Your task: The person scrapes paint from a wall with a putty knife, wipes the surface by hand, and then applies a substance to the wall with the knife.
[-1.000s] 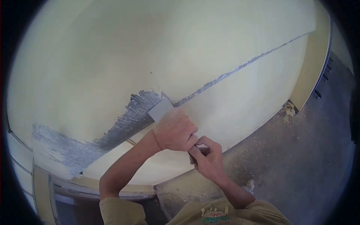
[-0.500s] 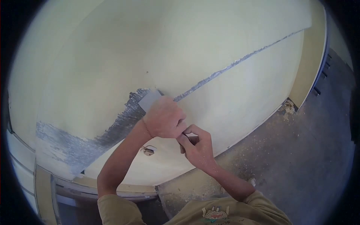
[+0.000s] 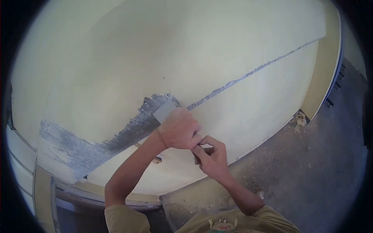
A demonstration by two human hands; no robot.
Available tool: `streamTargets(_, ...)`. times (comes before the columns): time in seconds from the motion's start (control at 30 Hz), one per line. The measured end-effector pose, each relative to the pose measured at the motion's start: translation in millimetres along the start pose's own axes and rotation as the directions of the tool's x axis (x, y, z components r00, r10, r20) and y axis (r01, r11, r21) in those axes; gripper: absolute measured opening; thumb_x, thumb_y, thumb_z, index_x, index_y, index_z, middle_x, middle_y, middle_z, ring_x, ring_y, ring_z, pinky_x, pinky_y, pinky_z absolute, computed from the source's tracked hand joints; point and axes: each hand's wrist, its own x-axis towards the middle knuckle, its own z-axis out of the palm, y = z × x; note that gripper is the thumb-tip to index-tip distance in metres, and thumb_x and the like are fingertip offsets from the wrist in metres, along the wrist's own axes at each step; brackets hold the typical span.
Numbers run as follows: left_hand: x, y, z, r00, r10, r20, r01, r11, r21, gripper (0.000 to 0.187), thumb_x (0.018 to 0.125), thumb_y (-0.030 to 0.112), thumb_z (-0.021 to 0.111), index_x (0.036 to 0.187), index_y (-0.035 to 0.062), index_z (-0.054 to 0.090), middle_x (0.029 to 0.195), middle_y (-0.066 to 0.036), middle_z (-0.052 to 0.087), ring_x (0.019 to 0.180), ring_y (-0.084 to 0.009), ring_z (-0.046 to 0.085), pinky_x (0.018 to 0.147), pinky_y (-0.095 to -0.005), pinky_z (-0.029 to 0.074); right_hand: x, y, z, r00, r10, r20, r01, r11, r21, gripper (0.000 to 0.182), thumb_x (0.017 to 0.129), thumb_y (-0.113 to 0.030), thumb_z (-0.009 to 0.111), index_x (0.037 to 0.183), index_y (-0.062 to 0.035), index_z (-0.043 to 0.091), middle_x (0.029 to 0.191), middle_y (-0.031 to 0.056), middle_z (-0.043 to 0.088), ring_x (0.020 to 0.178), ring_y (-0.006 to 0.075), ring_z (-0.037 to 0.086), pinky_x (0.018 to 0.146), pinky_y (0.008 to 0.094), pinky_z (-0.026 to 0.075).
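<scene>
My left hand (image 3: 179, 129) is closed around a scraper (image 3: 165, 110), its flat grey blade lying against the pale wall (image 3: 233, 42). Just below and to the right, my right hand (image 3: 213, 156) has thumb and fingers pinched at the handle end, touching the left hand; the handle itself is mostly hidden. Rough grey patch (image 3: 128, 130) on the wall runs from the blade down to the lower left. From the blade toward the upper right stretches a thin grey strip (image 3: 244, 77).
A wall opening (image 3: 157, 160) is partly covered by my left forearm. Dusty concrete floor (image 3: 287, 167) with pale crumbs lies at the wall's foot. Broken material (image 3: 300, 119) shows at the lower right corner. Several dark pegs (image 3: 330, 103) stick out at the far right.
The blade and both hands have slid slightly down the wall, and more grey shows above the blade. The view has shifted a little; my forearm covers more of the wall opening.
</scene>
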Motion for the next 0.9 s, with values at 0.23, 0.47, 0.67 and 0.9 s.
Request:
streamTargets(0.23, -1, -3, 6, 0.994, 0.009, -0.108, -0.013, 0.999, -0.039, 0.025, 0.063, 0.024, 0.059, 0.048, 0.0042, 0.056, 0.048, -0.02, 0.047, 0.05, -0.0403, 0.05, 0.057, -0.0476, 0.043, -1, -4, -2, 1.0, 0.012, -0.006, -0.012, 0.999, -0.042, 0.014, 0.089, -0.008, 0.063, 0.08, -0.0001, 0.055, 0.058, 0.003, 0.054, 0.049, 0.0081, 0.051, 0.041, 0.0237, 0.034)
streamTargets(0.47, 5, -1, 6, 0.996, 0.025, -0.087, -0.022, 0.999, 0.027, 0.026, 0.061, 0.026, 0.06, 0.047, 0.0053, 0.056, 0.048, -0.021, 0.048, 0.048, -0.0393, 0.052, 0.053, -0.0474, 0.042, -1, -5, -5, 1.0, -0.015, -0.012, 0.015, 1.0, -0.026, 0.014, 0.09, -0.008, 0.063, 0.081, -0.0009, 0.056, 0.056, 0.0028, 0.054, 0.048, 0.0061, 0.049, 0.04, 0.0226, 0.033)
streamTargets(0.67, 13, -8, 4, 0.993, 0.046, -0.111, -0.044, 0.999, 0.022, 0.024, 0.06, 0.025, 0.058, 0.046, 0.0064, 0.055, 0.046, -0.019, 0.047, 0.046, -0.0367, 0.05, 0.051, -0.0456, 0.041, 9, 1, -8, 0.999, -0.015, -0.042, 0.012, 0.998, -0.054, 0.015, 0.089, -0.009, 0.063, 0.08, -0.0017, 0.055, 0.056, 0.003, 0.054, 0.047, 0.0059, 0.047, 0.04, 0.0227, 0.032)
streamTargets(0.9, 14, -4, -11, 1.0, -0.015, 0.01, 0.015, 1.0, 0.009, 0.025, 0.062, 0.024, 0.059, 0.046, 0.0062, 0.054, 0.046, -0.018, 0.048, 0.047, -0.0362, 0.051, 0.055, -0.0452, 0.043, 10, -13, -10, 0.998, 0.058, 0.011, -0.057, 0.998, -0.037, 0.014, 0.089, -0.007, 0.063, 0.083, 0.0029, 0.057, 0.063, 0.0031, 0.055, 0.052, 0.0077, 0.052, 0.046, 0.0247, 0.04)
